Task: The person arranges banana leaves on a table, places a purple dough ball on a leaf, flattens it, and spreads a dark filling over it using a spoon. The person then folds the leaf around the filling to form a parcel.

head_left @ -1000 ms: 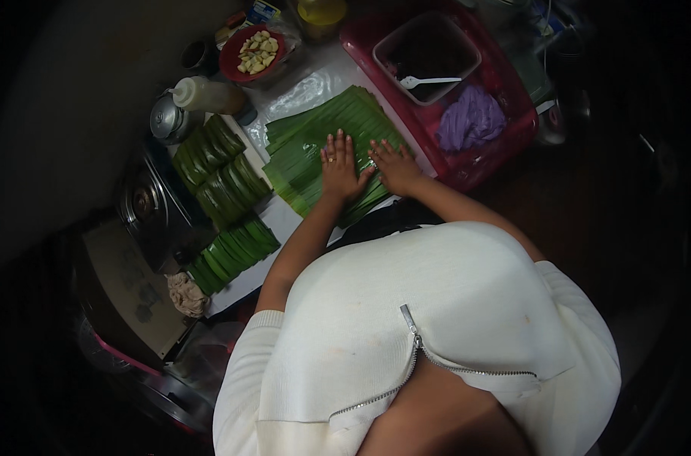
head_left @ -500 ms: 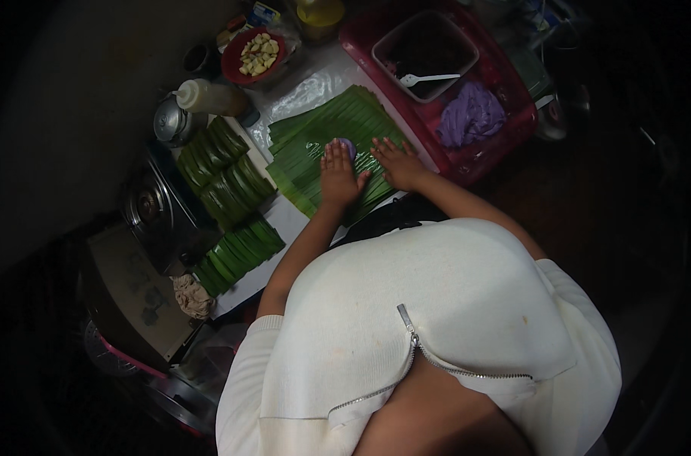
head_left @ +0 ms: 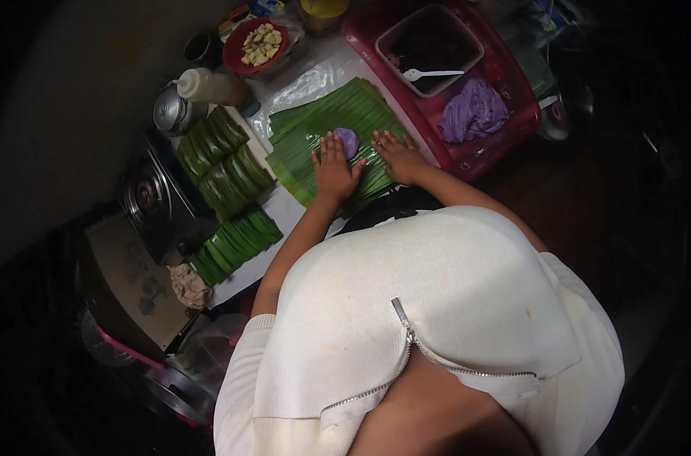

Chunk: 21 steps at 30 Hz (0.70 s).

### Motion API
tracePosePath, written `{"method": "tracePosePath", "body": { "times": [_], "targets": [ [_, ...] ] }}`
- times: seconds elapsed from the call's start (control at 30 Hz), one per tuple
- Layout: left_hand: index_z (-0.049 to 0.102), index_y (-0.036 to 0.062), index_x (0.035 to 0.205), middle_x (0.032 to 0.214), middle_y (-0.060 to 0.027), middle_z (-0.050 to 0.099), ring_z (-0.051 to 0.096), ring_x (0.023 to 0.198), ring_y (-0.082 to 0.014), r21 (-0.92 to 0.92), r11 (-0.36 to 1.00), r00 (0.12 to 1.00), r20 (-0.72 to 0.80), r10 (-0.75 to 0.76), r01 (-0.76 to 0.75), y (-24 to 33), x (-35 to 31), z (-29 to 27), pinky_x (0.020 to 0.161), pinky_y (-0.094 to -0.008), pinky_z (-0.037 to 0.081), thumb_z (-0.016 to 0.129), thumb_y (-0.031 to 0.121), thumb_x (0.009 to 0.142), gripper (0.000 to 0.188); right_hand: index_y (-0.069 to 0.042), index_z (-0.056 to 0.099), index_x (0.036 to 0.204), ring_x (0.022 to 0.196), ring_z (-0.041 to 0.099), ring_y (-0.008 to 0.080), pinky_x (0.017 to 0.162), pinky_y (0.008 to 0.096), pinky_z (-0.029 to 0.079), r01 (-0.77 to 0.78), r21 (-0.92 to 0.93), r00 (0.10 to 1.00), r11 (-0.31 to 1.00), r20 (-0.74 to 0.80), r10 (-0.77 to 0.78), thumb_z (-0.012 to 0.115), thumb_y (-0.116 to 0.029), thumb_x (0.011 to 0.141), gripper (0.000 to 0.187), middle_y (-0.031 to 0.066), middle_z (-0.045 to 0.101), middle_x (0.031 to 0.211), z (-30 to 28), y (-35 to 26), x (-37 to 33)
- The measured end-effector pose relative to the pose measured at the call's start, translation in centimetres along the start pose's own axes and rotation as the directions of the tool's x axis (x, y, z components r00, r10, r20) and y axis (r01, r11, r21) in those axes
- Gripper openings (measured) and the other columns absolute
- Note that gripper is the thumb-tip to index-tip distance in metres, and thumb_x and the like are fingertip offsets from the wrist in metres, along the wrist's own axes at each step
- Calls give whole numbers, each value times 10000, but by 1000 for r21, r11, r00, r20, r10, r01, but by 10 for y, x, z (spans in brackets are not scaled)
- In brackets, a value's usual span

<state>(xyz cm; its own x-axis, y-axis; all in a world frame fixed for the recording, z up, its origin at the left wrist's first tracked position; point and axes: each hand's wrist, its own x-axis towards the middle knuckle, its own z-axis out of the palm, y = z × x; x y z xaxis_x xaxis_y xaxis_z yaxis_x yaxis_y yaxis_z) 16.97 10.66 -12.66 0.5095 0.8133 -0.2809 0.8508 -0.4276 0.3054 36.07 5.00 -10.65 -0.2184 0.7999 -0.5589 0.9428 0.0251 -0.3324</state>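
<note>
A stack of cut banana leaves point(head_left: 300, 163) lies in front of me, the top one glossy. On it sits a flattened round of purple dough point(head_left: 347, 142). My left hand point(head_left: 334, 169) rests flat on the leaf at the dough's left edge, fingers stretched out and thumb apart. On the right side of the leaves, my right hand point(head_left: 399, 158) lies with its fingers spread, clear of the dough. Neither hand grips anything. A larger lump of purple dough point(head_left: 474, 112) sits in the pink tray point(head_left: 459, 156) to the right.
The tray also bears a clear tub point(head_left: 478, 49) of dark filling with a white plastic spoon point(head_left: 436, 74). Leaf-wrapped parcels point(head_left: 231, 186) line the left, near a stove point(head_left: 148, 194), a squeeze bottle point(head_left: 208, 86) and a metal pot point(head_left: 170, 110). Behind stands a red bowl point(head_left: 235, 57) of pale chunks.
My left hand has slid off the dough toward the left, so the purple round now shows almost whole. My right hand has stayed nearly in place.
</note>
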Motion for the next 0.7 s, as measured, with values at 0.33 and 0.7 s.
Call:
{"method": "tracePosePath", "body": {
  "times": [0.33, 0.7],
  "targets": [
    [172, 19, 1446, 1526, -129, 132, 45, 1417, -311, 14, 1000, 993, -117, -19, 21, 8, -9, 7, 1072, -612, 15, 381, 646, 845, 893, -134, 162, 1463, 1421, 73, 247, 1111, 521, 123, -2, 1, 1000, 1000, 30, 2, 503, -225, 864, 695, 47, 13, 1548, -5, -2, -2],
    [174, 19, 1444, 1525, -152, 110, 40, 1416, -316, -93, 984, 980, -143, 136, -150, 6, -2, 5, 1100, -551, 21, 394, 668, 826, 923, -146, 171, 1461, 1418, 90, 250, 1107, 534, 128, 12, -21, 1000, 1000, -18, -13, 521, -228, 853, 707, 50, 36, 1546, -1, 1, 2]
  ]
}}
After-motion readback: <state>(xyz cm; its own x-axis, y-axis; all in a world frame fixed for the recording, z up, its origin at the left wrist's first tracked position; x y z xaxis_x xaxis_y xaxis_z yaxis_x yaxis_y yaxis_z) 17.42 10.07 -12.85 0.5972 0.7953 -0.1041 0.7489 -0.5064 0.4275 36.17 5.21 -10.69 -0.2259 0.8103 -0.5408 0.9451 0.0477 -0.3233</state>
